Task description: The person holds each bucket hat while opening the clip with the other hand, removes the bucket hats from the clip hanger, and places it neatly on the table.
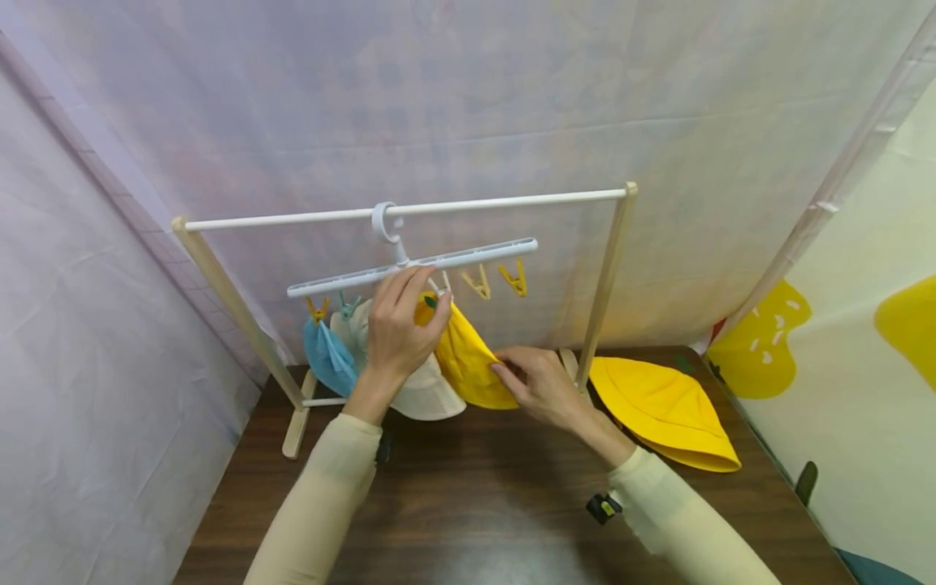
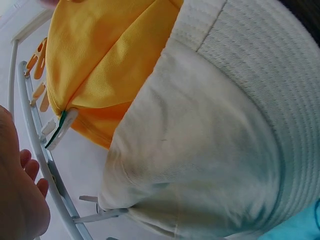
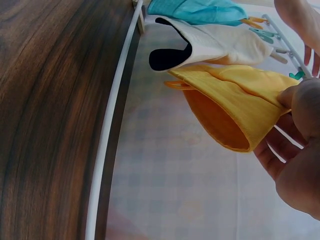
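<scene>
A yellow bucket hat (image 1: 471, 366) hangs by its crown from a white clip (image 2: 64, 129) on a pale plastic hanger (image 1: 483, 257). My right hand (image 1: 544, 386) pinches the hat's brim between thumb and fingers. At the middle of the hanger, my left hand (image 1: 402, 325) is raised beside the white clip, its fingers loosely bent and nothing between them in the left wrist view. Just left of the yellow hat hangs a white hat (image 2: 200, 130), partly behind my left hand in the head view. A light blue hat (image 1: 327, 357) hangs at the hanger's left end from an orange clip.
The hanger hooks over the white rail (image 1: 512, 201) of a wooden-legged rack. Two yellowish clips, including an orange-yellow clip (image 1: 515, 279), dangle without hats at its right. Another yellow hat (image 1: 658, 406) lies on the dark wooden table (image 1: 475, 504). Pale curtains (image 1: 468, 106) stand behind.
</scene>
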Motion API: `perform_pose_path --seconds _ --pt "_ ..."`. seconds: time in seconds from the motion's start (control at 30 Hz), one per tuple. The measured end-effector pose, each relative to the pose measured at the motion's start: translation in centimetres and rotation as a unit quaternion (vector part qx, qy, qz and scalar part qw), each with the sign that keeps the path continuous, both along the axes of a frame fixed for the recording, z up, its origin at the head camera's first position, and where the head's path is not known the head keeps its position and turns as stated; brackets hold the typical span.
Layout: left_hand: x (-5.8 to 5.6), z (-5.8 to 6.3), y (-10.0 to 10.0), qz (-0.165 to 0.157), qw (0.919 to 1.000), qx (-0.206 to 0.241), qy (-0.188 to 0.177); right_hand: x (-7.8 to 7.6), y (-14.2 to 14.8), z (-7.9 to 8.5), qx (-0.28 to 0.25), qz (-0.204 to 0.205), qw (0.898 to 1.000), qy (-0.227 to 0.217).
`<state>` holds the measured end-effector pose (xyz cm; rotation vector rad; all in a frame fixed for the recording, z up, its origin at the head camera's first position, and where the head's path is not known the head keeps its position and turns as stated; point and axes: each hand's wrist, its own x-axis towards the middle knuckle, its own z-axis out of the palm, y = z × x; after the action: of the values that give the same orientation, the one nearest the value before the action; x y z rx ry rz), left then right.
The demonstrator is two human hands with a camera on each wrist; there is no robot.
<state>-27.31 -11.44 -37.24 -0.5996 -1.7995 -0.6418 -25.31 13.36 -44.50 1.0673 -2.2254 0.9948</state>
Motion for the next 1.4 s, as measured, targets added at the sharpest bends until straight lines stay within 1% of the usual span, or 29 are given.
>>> perform_pose_path --seconds 0.13,0.37,0.63,0.87,1.4 --pt "0.3 -0.4 -0.1 0.007 0.9997 0.014 -0.02 0.1 0.0 0.1 0.002 -0.002 1.0 -0.006" --pt "0.8 -0.8 -0.2 0.032 0.9962 0.029 -0.075 0.2 -0.1 0.1 0.001 0.003 1.0 -0.008" --pt "1.0 -0.8 0.0 0.047 0.992 0.046 -0.107 0.2 -0.1 0.1 0.001 0.005 1.0 -0.005" --pt "1.0 -0.5 0.3 0.059 0.9866 0.059 -0.14 0.2 -0.1 0.0 0.0 0.006 1.0 -0.002" --pt "0.5 0.0 1.1 0.101 0.9777 0.058 -0.175 0.4 -0.1 0.2 -0.004 0.015 1.0 -0.005"
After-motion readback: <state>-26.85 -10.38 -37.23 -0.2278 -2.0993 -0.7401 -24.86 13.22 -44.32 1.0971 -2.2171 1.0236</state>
